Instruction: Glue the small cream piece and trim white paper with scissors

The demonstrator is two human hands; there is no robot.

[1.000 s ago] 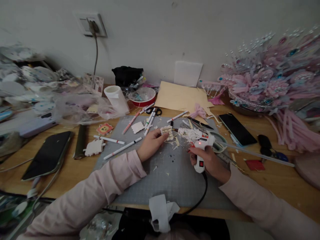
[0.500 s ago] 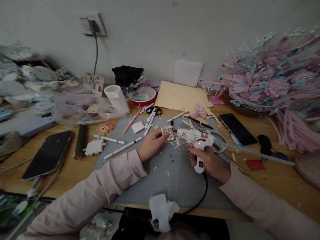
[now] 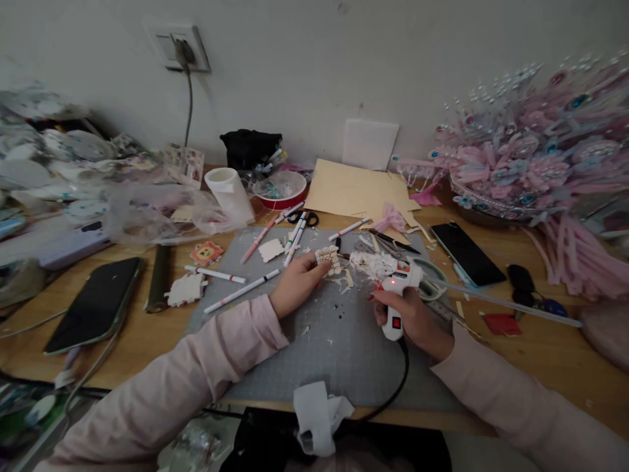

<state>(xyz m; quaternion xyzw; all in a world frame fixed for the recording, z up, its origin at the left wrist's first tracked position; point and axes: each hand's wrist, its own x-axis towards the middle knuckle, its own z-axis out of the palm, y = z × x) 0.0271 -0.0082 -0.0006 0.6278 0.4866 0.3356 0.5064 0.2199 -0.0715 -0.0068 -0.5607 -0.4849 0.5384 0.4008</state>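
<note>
My left hand (image 3: 301, 280) pinches a small cream cutout with dark line markings (image 3: 328, 260) by its near edge, above the grey cutting mat (image 3: 295, 360). In my right hand (image 3: 411, 318) is a white hot glue gun (image 3: 397, 283), its handle wrapped by my fingers. A red light glows on the gun's body, and whitish glue is caked around its front. The nozzle points left, close to the right edge of the cutout; whether they touch I cannot tell. A long clear glue stick (image 3: 515, 304) sticks out behind the gun.
Markers (image 3: 242, 290), white scalloped cutouts (image 3: 185, 289), black-handled scissors (image 3: 308, 219) and glue scraps lie about. Cream card sheets (image 3: 361, 187) are at the back. Phones rest left (image 3: 93, 305) and right (image 3: 468, 254). A bowl of pink beaded decorations (image 3: 531, 164) stands right. The gun's black cord (image 3: 403, 373) hangs over the front edge.
The cutout and the glue gun have shifted very slightly. Both hands keep their grips, and nothing else has visibly moved.
</note>
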